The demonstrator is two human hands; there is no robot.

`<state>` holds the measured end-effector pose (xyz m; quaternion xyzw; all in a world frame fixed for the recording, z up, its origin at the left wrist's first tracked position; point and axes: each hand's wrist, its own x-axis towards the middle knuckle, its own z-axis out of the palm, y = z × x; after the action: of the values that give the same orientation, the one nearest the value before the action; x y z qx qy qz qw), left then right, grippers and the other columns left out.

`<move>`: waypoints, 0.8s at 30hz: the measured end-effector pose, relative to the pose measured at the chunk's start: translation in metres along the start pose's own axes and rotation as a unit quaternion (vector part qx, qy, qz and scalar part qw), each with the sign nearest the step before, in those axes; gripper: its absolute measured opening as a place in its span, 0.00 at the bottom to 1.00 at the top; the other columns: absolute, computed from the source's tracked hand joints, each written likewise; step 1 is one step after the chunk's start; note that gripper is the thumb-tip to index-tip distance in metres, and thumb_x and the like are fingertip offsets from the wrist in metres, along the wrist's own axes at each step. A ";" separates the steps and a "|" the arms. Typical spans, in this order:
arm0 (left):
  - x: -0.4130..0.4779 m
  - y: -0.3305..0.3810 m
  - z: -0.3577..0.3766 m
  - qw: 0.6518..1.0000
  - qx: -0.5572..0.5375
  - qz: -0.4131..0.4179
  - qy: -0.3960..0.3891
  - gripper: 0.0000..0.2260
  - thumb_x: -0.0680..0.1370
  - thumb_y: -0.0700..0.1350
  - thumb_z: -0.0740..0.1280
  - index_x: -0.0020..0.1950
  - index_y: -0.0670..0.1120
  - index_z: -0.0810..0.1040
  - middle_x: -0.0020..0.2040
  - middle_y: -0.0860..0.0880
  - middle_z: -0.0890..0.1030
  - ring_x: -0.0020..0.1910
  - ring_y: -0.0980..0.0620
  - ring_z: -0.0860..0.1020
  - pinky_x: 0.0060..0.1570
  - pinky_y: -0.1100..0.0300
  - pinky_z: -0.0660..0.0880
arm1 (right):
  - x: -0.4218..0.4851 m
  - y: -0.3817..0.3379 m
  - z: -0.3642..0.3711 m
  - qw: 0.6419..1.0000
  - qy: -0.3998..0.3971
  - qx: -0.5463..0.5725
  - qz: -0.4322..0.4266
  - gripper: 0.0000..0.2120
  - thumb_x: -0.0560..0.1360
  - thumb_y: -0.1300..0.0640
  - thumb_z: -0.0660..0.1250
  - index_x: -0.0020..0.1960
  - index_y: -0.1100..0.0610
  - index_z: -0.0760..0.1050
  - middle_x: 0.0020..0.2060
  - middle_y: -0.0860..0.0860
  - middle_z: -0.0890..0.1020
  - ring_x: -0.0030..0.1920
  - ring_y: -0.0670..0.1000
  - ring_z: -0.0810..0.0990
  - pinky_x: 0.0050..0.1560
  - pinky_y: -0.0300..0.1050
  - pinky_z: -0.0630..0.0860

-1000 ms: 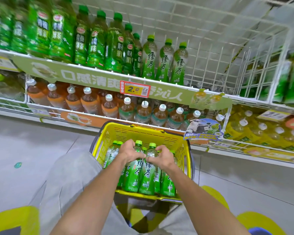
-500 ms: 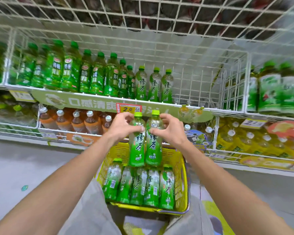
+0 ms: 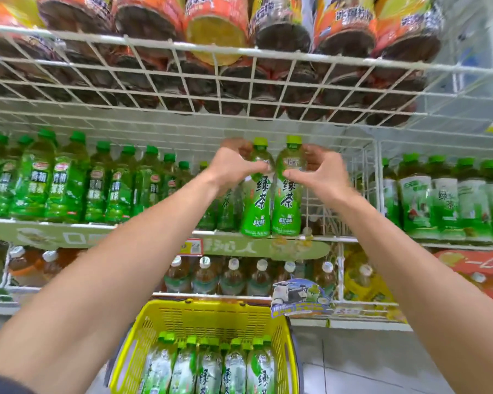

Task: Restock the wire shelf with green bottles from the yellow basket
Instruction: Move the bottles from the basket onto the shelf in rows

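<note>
Head view, left to right: a packed row of dark-green tea bottles [image 3: 69, 183] fills the left of the wire shelf [image 3: 336, 239]. Next the left hand [image 3: 234, 169] holds a green tea bottle [image 3: 257, 194] by its shoulder, thumb in front, fingers [image 3: 241, 147] curled round behind the neck. Touching it stands a second green tea bottle [image 3: 288, 191], clasped the same way by the right hand [image 3: 319, 174]. Both bottles are upright, their bases at the shelf's front edge, beside the bare stretch of wire on the right; whether they rest on it yet is hard to say. Further right stand pale-labelled bottles [image 3: 444, 200].

They look full, so fairly heavy for a one-hand hold, with smooth plastic film that may slip; the narrowing under the cap seems the safest place to grip, and thin walls would give if squeezed mid-body.

Below, the yellow basket [image 3: 154, 331] holds more green bottles [image 3: 208, 365], its lower part cut off by the frame. The shelf back is blurred, and the left forearm hides the bottles just behind it.
</note>
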<state>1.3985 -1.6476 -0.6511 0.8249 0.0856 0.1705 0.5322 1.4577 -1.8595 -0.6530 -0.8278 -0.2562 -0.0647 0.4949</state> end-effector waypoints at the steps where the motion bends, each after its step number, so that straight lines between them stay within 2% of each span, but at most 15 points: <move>1: 0.013 -0.003 0.009 1.000 -0.001 0.003 -0.004 0.19 0.67 0.43 0.83 0.54 0.43 0.80 0.44 0.51 0.83 0.42 0.55 0.80 0.37 0.69 0.76 | 0.011 0.011 -0.002 1.000 0.001 0.002 -0.004 0.36 0.65 0.52 0.83 0.69 0.58 0.76 0.58 0.48 0.83 0.56 0.47 0.82 0.64 0.43 0.77; 4: 0.047 -0.014 0.033 1.000 0.006 0.012 -0.009 0.20 0.65 0.41 0.84 0.53 0.40 0.82 0.44 0.47 0.84 0.41 0.52 0.80 0.36 0.68 0.74 | 0.039 0.053 0.002 1.000 -0.013 -0.011 0.024 0.34 0.64 0.54 0.84 0.67 0.59 0.77 0.58 0.48 0.83 0.53 0.46 0.83 0.61 0.42 0.79; 7: 0.078 -0.030 0.051 1.000 0.009 0.007 -0.027 0.24 0.64 0.41 0.84 0.57 0.41 0.81 0.49 0.44 0.85 0.45 0.49 0.82 0.38 0.62 0.76 | 0.061 0.090 0.010 0.998 -0.016 -0.013 0.051 0.37 0.60 0.46 0.83 0.65 0.57 0.79 0.56 0.48 0.84 0.53 0.48 0.84 0.60 0.48 0.80; 8: 0.087 -0.034 0.057 0.999 0.009 0.005 -0.032 0.25 0.64 0.40 0.83 0.59 0.42 0.80 0.49 0.45 0.84 0.45 0.49 0.83 0.38 0.61 0.77 | 0.064 0.095 0.011 0.998 -0.023 -0.018 0.059 0.36 0.60 0.47 0.83 0.65 0.56 0.80 0.54 0.48 0.85 0.53 0.48 0.84 0.60 0.46 0.80; 11: 0.107 -0.046 0.071 0.998 0.020 0.008 -0.055 0.28 0.65 0.39 0.83 0.62 0.46 0.78 0.49 0.47 0.84 0.44 0.50 0.84 0.35 0.60 0.79 | 0.073 0.119 0.013 0.997 -0.036 -0.017 0.062 0.32 0.66 0.56 0.83 0.67 0.56 0.77 0.53 0.46 0.83 0.51 0.45 0.82 0.53 0.28 0.76; 12: 0.114 -0.051 0.075 0.998 0.032 0.009 -0.062 0.29 0.65 0.40 0.83 0.63 0.48 0.78 0.49 0.48 0.84 0.44 0.51 0.84 0.35 0.61 0.78 | 0.075 0.126 0.014 0.997 -0.040 -0.013 0.062 0.31 0.66 0.56 0.83 0.67 0.56 0.77 0.53 0.45 0.83 0.51 0.44 0.82 0.51 0.25 0.75; 15: 0.131 -0.067 0.084 0.992 0.077 0.008 -0.098 0.36 0.64 0.43 0.84 0.68 0.55 0.75 0.52 0.49 0.81 0.48 0.49 0.83 0.45 0.56 0.81 | 0.085 0.147 0.020 0.996 -0.058 -0.005 0.066 0.24 0.66 0.57 0.82 0.59 0.53 0.80 0.50 0.42 0.85 0.49 0.41 0.83 0.55 0.32 0.77; 18: 0.140 -0.080 0.088 0.983 0.122 0.002 -0.136 0.39 0.64 0.46 0.84 0.72 0.55 0.73 0.58 0.50 0.79 0.54 0.49 0.81 0.58 0.51 0.79 | 0.090 0.162 0.026 0.994 -0.073 0.007 0.080 0.23 0.66 0.56 0.82 0.58 0.48 0.81 0.49 0.43 0.86 0.51 0.44 0.84 0.56 0.40 0.79; 22: 0.154 -0.092 0.094 0.967 0.170 -0.001 -0.189 0.39 0.64 0.49 0.84 0.72 0.53 0.72 0.62 0.49 0.79 0.58 0.49 0.80 0.62 0.49 0.77 | 0.092 0.174 0.032 0.993 -0.069 0.038 0.089 0.22 0.67 0.59 0.82 0.57 0.46 0.80 0.48 0.42 0.86 0.50 0.39 0.84 0.51 0.30 0.77; 24: 0.162 -0.095 0.093 0.961 0.184 -0.009 -0.208 0.40 0.64 0.48 0.84 0.73 0.51 0.71 0.64 0.49 0.79 0.60 0.49 0.80 0.64 0.47 0.76 | 0.095 0.178 0.034 0.993 -0.064 0.039 0.094 0.23 0.67 0.58 0.82 0.58 0.47 0.79 0.48 0.41 0.86 0.49 0.37 0.84 0.50 0.29 0.76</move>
<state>1.5875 -1.6345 -0.7411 0.9250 0.0102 -0.0279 0.3789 1.6208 -1.8636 -0.7758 -0.8307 -0.2106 0.0453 0.5134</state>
